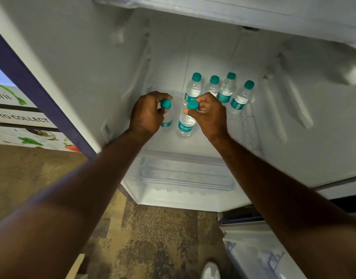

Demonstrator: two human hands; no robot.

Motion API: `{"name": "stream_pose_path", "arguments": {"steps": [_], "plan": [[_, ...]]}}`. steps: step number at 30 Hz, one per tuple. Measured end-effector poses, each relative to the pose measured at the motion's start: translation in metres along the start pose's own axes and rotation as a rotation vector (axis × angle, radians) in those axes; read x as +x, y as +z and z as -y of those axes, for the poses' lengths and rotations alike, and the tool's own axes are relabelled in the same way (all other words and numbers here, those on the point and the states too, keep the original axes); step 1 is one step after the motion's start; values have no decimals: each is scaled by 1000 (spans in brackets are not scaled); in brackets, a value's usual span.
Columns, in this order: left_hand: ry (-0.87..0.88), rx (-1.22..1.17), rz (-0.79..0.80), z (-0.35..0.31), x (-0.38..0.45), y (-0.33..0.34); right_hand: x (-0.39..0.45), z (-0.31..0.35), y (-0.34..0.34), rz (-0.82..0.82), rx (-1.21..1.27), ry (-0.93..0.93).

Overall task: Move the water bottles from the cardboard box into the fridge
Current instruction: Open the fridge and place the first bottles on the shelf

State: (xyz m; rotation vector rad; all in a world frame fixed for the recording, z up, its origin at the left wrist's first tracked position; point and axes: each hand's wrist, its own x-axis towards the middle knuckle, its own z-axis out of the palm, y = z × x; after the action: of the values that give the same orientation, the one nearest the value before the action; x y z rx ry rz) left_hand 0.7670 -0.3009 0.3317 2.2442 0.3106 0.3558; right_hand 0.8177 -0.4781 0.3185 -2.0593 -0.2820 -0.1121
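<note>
Both my arms reach into the open fridge (193, 47). My left hand (148, 113) grips a small clear water bottle with a teal cap (166, 121) near its neck, at the left of the shelf. Beside it, my right hand (210, 115) pinches the neck of a second bottle (185, 123) just under its teal cap; the bottle stands upright on the shelf. Behind my hands, several more bottles (226, 89) with teal caps stand in a row at the back of the shelf. The cardboard box is out of sight.
A clear crisper drawer (185, 174) lies below the shelf. The open fridge door with its racks (269, 256) is at the lower right. A printed box or poster (21, 121) stands left of the fridge. A white shoe (211, 270) shows on the mottled floor.
</note>
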Motion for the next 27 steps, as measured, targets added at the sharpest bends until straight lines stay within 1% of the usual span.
{"name": "stream_pose_path", "arguments": {"steps": [3,6,10,15,23,25,27], "plan": [[28,14,65,1,-8,1,-6,-2,-1,-16,-20,4],[8,20,90,-2,-7,1,-9,-1,-1,-8,-51,8],[-10,5,92,-8,-9,6,-13,-3,0,-6,-63,13],[-52,-51,43,-12,-13,10,-12,-5,-2,1,-62,50],[-230,-292,-73,-7,-20,15,-13,-7,2,85,0,147],[-266,-404,-117,-9,-23,19,-13,-8,5,75,11,155],[-280,-477,-118,-9,-24,21,-14,-8,6,52,15,143]]}}
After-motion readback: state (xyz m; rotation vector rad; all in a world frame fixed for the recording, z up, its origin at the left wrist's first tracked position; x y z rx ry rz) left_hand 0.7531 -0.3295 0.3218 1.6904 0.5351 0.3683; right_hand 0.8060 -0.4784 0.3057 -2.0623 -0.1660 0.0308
